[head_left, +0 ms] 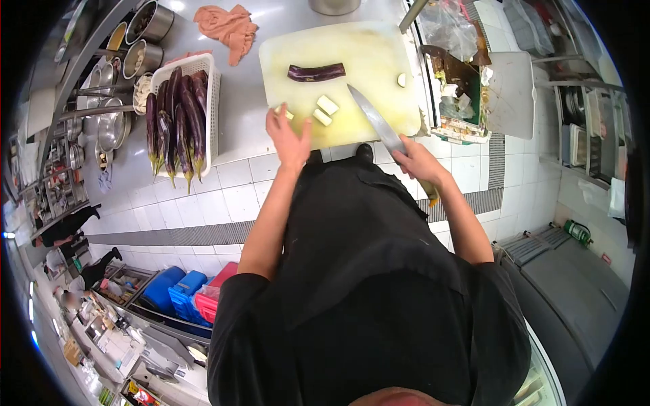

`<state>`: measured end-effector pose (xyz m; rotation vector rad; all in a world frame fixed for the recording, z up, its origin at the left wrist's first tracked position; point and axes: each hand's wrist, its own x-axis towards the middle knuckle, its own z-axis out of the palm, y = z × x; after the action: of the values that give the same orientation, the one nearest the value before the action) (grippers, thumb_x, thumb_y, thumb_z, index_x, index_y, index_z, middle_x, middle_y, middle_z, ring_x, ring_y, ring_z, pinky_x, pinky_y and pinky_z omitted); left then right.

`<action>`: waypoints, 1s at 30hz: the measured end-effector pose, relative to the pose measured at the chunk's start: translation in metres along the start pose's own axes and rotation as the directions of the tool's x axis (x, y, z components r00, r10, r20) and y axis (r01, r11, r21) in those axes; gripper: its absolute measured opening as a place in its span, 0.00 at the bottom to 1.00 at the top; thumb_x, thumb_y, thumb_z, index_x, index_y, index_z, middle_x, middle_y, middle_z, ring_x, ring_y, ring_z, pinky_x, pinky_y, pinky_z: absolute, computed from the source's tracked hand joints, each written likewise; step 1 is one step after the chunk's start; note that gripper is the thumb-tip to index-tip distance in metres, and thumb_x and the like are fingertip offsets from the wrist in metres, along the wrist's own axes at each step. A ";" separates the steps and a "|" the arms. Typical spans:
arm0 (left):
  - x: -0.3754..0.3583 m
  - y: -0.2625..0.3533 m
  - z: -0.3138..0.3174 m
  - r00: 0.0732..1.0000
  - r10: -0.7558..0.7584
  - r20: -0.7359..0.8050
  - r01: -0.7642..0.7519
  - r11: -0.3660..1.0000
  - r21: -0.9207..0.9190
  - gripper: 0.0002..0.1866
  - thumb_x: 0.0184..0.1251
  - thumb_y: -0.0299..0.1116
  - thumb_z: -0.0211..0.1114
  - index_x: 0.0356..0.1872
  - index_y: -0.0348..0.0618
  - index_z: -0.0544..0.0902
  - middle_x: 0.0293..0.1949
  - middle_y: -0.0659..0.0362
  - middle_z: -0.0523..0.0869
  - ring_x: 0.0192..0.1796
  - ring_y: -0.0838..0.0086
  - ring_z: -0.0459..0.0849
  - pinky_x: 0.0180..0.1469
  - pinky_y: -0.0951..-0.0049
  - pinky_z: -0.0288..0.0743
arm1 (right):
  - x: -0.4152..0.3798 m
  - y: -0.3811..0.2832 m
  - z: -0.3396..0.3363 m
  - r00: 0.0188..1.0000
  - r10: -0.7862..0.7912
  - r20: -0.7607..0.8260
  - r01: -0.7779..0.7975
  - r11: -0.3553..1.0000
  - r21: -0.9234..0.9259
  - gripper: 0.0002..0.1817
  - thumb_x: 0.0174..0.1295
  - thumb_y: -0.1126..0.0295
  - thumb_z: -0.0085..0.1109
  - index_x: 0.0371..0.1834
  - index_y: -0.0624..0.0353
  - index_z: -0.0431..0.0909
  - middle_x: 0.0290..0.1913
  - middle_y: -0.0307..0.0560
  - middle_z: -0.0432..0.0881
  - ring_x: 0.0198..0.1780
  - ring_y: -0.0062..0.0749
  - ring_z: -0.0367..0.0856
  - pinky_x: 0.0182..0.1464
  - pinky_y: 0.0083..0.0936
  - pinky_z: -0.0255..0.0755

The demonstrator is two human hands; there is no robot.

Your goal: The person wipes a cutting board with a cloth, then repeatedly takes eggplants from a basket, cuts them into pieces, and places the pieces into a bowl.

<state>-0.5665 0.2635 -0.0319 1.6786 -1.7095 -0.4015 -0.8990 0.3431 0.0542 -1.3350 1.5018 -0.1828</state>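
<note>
I'm watching the right hand (416, 161) gripping a knife (376, 119), the left hand (290, 139) parting thumb and fingers at a pale piece (288, 115), near the cutting board's (338, 42) left edge, an eggplant length (316, 72) lying beyond, bare board stretching farther, a basket (214, 111) of eggplants (181, 125) crowding left, a scrap bin (459, 134) flanking right.

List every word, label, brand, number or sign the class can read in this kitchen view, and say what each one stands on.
None: no text can be read.
Green container: any markings too small to read.
Coloured packets at lower left: too small and blurred.
Knife: no lettering I can make out.
Cutting board: none visible.
</note>
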 end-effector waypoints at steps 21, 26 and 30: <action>0.225 0.158 0.076 0.929 0.309 -0.205 -0.366 0.853 -0.372 0.15 0.75 0.32 0.67 0.55 0.33 0.82 0.59 0.41 0.80 0.66 0.45 0.76 0.70 0.52 0.69 | 0.039 -0.089 -0.019 0.989 -0.120 -0.081 0.140 0.937 0.321 0.15 0.80 0.61 0.54 0.53 0.64 0.68 0.24 0.52 0.81 0.21 0.38 0.81 0.28 0.36 0.77; 0.358 0.157 0.082 0.858 0.511 0.055 -0.499 0.853 -0.154 0.28 0.69 0.40 0.72 0.67 0.39 0.81 0.66 0.43 0.82 0.70 0.49 0.78 0.73 0.55 0.70 | 0.018 -0.063 -0.021 0.911 -0.069 -0.406 0.013 0.990 -0.140 0.13 0.77 0.64 0.54 0.49 0.64 0.67 0.32 0.71 0.85 0.36 0.69 0.85 0.43 0.58 0.78; 0.289 0.051 0.036 0.557 0.271 0.785 -0.553 0.827 0.107 0.36 0.60 0.35 0.76 0.73 0.50 0.77 0.72 0.48 0.78 0.74 0.52 0.76 0.76 0.55 0.70 | -0.022 0.065 -0.009 0.837 0.211 -0.506 -0.245 0.969 -0.001 0.12 0.76 0.65 0.54 0.51 0.62 0.70 0.33 0.70 0.85 0.38 0.71 0.85 0.44 0.61 0.78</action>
<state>-0.6043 -0.0182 0.0507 1.2942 -2.8829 -0.6443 -0.9501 0.3792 0.0257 -1.1960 2.1135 -0.3508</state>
